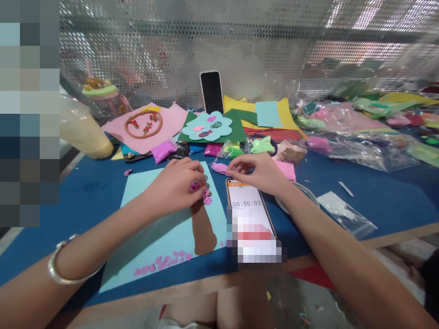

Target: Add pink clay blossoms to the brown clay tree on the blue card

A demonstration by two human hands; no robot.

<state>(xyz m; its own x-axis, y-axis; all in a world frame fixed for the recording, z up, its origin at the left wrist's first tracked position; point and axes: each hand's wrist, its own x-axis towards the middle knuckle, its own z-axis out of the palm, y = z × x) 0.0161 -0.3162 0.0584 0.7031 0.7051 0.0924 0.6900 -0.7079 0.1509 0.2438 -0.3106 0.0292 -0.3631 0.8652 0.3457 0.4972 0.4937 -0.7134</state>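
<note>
A light blue sheet (154, 224) lies on the table, bearing a brown tree trunk (203, 228) and a row of pink-purple clay bits (164, 261) along its lower edge. My left hand (180, 183) is over the top of the trunk, fingers curled, with a dark purple clay clump (195, 186) between thumb and fingers. Small pink clay pieces (207, 197) sit just beside its thumb. My right hand (257, 170) reaches beyond a phone showing a timer (245, 198); its thumb and fingertips pinch the end of a pink-purple clay lump (220, 168).
Behind the sheet are clay packets (163, 151), a cloud-shaped blue cutout (206, 132) and an upright phone (211, 91). A drink cup (89, 132) stands left. Plastic bags (363, 146) spread across the right, with a small clear bag (346, 214) nearer the edge.
</note>
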